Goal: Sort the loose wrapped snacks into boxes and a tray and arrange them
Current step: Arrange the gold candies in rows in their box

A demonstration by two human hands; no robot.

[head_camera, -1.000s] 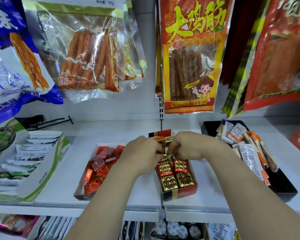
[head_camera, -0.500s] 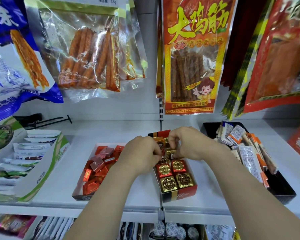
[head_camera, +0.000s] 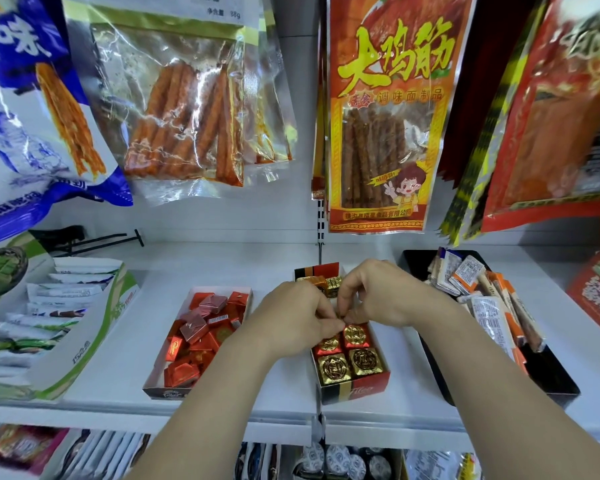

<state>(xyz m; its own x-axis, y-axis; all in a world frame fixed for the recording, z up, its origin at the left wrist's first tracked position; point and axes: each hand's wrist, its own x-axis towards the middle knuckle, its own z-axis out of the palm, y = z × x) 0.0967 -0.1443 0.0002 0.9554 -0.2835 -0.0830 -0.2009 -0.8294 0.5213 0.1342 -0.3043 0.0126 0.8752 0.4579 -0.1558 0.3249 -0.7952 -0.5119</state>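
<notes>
Both hands over the red-and-black box at the front-middle of the white shelf — left hand and right hand meet fingertip to fingertip above the box's middle rows, fingers curled in a pinch on something small; what is pinched is hidden by the fingers, so can't tell if it's a candy or just foil. Visible in the box: two gold foil squares at the front edge, two red-and-gold squares behind them, partly covered by the left hand, then a few gold-wrapped pieces at the back end; the rows between are fully hidden. Left of it, a low white box of red wrapped candies, jumbled, its right wall cut off by the left forearm. Right of it, a black tray with long white-and-orange wrapped bars piled toward the back — print too blurred to read. Far left edge of the shelf: a green-and-white carton of flat white packets, partly out of frame. Hanging snack bags above block the back wall. Lower shelf stock is cropped and indistinct.
</notes>
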